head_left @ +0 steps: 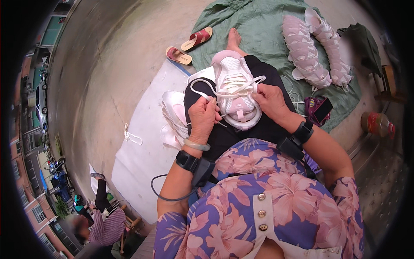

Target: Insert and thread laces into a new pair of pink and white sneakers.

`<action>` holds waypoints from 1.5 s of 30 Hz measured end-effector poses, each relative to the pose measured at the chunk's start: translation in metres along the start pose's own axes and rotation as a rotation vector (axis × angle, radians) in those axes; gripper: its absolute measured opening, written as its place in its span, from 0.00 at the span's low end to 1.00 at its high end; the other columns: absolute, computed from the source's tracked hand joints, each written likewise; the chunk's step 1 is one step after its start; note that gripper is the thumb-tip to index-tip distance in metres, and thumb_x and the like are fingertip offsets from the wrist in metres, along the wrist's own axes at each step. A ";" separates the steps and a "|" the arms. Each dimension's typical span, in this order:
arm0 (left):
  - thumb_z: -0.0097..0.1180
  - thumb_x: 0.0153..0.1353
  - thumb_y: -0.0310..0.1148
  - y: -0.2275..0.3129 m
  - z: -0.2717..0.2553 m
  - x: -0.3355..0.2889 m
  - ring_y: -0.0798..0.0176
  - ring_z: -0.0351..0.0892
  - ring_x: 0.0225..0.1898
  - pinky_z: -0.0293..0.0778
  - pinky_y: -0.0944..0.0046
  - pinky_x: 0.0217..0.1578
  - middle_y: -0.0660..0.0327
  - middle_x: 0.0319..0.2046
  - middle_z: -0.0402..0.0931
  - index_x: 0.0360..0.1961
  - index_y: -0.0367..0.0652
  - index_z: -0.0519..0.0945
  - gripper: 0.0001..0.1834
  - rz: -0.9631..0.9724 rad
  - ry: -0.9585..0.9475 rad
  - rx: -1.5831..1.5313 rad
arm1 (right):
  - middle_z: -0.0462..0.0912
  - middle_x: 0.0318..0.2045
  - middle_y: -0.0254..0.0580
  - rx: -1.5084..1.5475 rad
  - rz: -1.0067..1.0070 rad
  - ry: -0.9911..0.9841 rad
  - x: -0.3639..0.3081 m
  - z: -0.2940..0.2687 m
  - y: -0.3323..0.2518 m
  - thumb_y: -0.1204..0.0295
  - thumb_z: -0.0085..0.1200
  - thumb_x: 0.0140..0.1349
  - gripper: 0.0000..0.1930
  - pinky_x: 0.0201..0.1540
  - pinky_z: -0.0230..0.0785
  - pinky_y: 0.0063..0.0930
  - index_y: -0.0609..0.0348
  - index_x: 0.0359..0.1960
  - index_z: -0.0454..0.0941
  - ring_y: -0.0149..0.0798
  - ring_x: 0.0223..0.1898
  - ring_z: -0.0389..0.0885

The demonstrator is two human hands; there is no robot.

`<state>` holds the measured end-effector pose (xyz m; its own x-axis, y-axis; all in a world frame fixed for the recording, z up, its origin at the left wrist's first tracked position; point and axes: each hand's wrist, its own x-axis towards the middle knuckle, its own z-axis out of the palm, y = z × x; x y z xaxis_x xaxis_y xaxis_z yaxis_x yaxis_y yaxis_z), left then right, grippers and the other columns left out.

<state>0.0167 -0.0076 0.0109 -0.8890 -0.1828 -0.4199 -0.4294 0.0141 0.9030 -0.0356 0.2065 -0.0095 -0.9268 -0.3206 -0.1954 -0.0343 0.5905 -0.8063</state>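
A pink and white sneaker (pixel 241 103) rests on my lap, its toe pointing away from me. White shoelace (pixel 235 85) runs across its front and stands up in loose loops on both sides. Left of the shoe, my left hand (pixel 204 113) pinches the lace between thumb and fingers, and one lace end hangs below it. My right hand (pixel 271 100) is closed on the lace at the shoe's right edge, its thumb against the upper. Each wrist wears a black strap with a box; a pale bangle (pixel 196 144) circles the left one.
White shoe pieces (pixel 174 112) lie stacked left of my knee on a white sheet (pixel 142 172). Two long rows of shoe uppers (pixel 304 52) lie on a green cloth (pixel 254 26). Red sandals (pixel 197 39), a phone (pixel 322 110) and a bottle (pixel 376 124) are around. Another person (pixel 103 226) sits lower left.
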 end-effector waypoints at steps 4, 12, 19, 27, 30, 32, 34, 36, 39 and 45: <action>0.50 0.63 0.31 -0.003 0.002 0.002 0.77 0.70 0.14 0.63 0.79 0.12 0.65 0.20 0.73 0.34 0.38 0.75 0.07 0.035 0.018 0.020 | 0.73 0.19 0.49 -0.139 -0.337 0.217 -0.006 0.005 -0.006 0.73 0.53 0.50 0.06 0.29 0.65 0.43 0.61 0.21 0.70 0.53 0.26 0.74; 0.53 0.59 0.30 -0.006 0.007 0.011 0.71 0.68 0.11 0.62 0.72 0.13 0.62 0.14 0.72 0.22 0.38 0.75 0.11 0.106 0.039 0.136 | 0.76 0.20 0.43 0.291 0.106 0.079 -0.011 0.002 0.009 0.69 0.56 0.56 0.12 0.24 0.66 0.27 0.64 0.24 0.70 0.34 0.20 0.75; 0.53 0.53 0.28 -0.010 0.016 0.017 0.45 0.75 0.22 0.68 0.55 0.22 0.48 0.17 0.72 0.20 0.37 0.72 0.08 0.659 0.129 0.717 | 0.74 0.20 0.44 -0.193 -0.168 0.124 -0.026 -0.004 -0.008 0.64 0.61 0.51 0.19 0.24 0.68 0.32 0.60 0.36 0.67 0.43 0.21 0.76; 0.57 0.52 0.31 -0.013 0.014 0.012 0.48 0.75 0.20 0.69 0.57 0.21 0.51 0.18 0.73 0.24 0.39 0.72 0.08 0.668 0.154 0.702 | 0.74 0.25 0.47 -0.236 -0.319 0.150 -0.024 -0.005 0.000 0.64 0.61 0.50 0.18 0.26 0.69 0.36 0.61 0.37 0.69 0.49 0.26 0.77; 0.63 0.48 0.31 -0.005 0.008 0.006 0.57 0.72 0.16 0.68 0.62 0.19 0.57 0.14 0.70 0.25 0.39 0.70 0.13 0.469 0.217 0.523 | 0.74 0.25 0.47 -0.287 -0.356 0.174 -0.023 -0.004 0.003 0.66 0.58 0.52 0.14 0.26 0.68 0.38 0.61 0.35 0.70 0.50 0.26 0.76; 0.66 0.45 0.30 -0.008 0.007 0.000 0.64 0.68 0.15 0.66 0.65 0.18 0.61 0.16 0.68 0.31 0.40 0.71 0.16 0.543 0.228 0.581 | 0.74 0.24 0.47 -0.292 -0.353 0.171 -0.023 -0.003 0.004 0.67 0.56 0.53 0.11 0.26 0.68 0.39 0.60 0.33 0.70 0.49 0.26 0.76; 0.66 0.45 0.30 -0.006 0.010 -0.007 0.62 0.69 0.16 0.67 0.65 0.19 0.59 0.20 0.69 0.39 0.40 0.72 0.20 0.818 0.136 0.617 | 0.74 0.24 0.47 -0.305 -0.396 0.212 -0.022 0.001 0.011 0.68 0.55 0.54 0.10 0.26 0.68 0.39 0.60 0.33 0.70 0.49 0.26 0.76; 0.65 0.45 0.29 -0.006 0.010 -0.009 0.59 0.72 0.22 0.69 0.63 0.22 0.57 0.25 0.70 0.42 0.38 0.72 0.22 0.854 0.107 0.672 | 0.73 0.24 0.46 -0.321 -0.437 0.251 -0.020 0.003 0.014 0.69 0.54 0.54 0.09 0.26 0.68 0.39 0.60 0.32 0.70 0.49 0.26 0.76; 0.64 0.45 0.29 -0.008 0.009 -0.009 0.54 0.74 0.26 0.71 0.61 0.27 0.55 0.25 0.71 0.41 0.36 0.73 0.21 0.867 0.151 0.765 | 0.73 0.23 0.46 -0.298 -0.466 0.269 -0.018 0.002 0.015 0.70 0.53 0.55 0.08 0.26 0.68 0.39 0.60 0.32 0.70 0.49 0.26 0.76; 0.57 0.50 0.32 -0.011 0.009 -0.012 0.51 0.75 0.28 0.73 0.57 0.28 0.53 0.25 0.72 0.37 0.38 0.73 0.13 0.832 0.169 0.872 | 0.73 0.24 0.44 -0.377 -0.466 0.276 -0.019 -0.004 -0.018 0.73 0.53 0.52 0.05 0.26 0.68 0.37 0.58 0.29 0.71 0.47 0.25 0.76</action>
<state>0.0306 0.0030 0.0047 -0.9397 0.0719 0.3344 0.2414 0.8320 0.4995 -0.0185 0.2049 0.0111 -0.8435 -0.4334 0.3172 -0.5370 0.6711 -0.5111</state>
